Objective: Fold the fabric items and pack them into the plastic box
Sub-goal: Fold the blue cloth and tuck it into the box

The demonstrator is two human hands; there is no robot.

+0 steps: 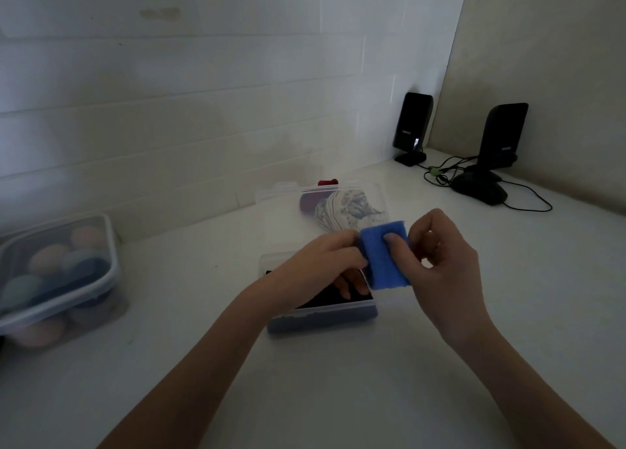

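Head view: left hand (325,255) and right hand (440,255) both pinch a folded blue cloth (384,255), held above the open plastic box (321,316) on the white tabletop (338,381); dark fabric inside box.

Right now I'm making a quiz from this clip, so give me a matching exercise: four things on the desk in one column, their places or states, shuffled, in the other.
Things:
1. blue cloth
2. clear plastic box
3. lidded tub of coloured balls
4. two black speakers

Places or states:
A. far right corner, by the wall
B. held between both hands, above the box
C. left edge of the desk, lid on
D. open on the desk below the hands, dark fabric inside

Pairs: 1-B, 2-D, 3-C, 4-A
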